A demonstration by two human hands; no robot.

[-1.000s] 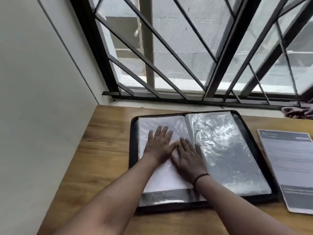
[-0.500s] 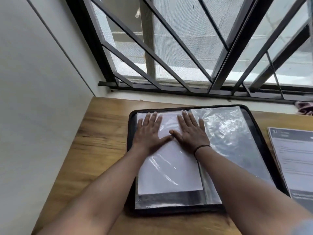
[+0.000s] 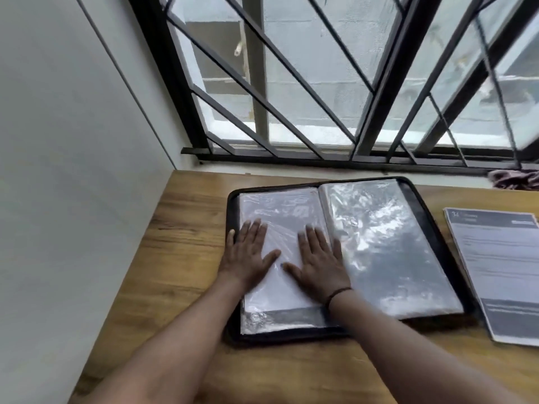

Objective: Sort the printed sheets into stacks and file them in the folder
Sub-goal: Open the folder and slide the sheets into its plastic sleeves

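Two hands flat: left hand [image 3: 248, 253], right hand [image 3: 319, 262], fingers spread, pressing the filed sheet [image 3: 280, 290] in the folder [image 3: 431, 228], desk centre | done: one sheet sleeved; left: printed stack [image 3: 501, 272] at desk's right edge, cut off | text blurred, right sleeves' contents unclear

Wooden table [image 3: 186, 228], visible grain, set into a corner. Plain pale wall [image 3: 73, 141] to the left. Window [image 3: 335, 83] straight ahead behind dark metal grille [image 3: 291, 71] of diagonal bars; grey daylight through glass. Crumpled purplish cloth [image 3: 513, 179] on sill, far right.
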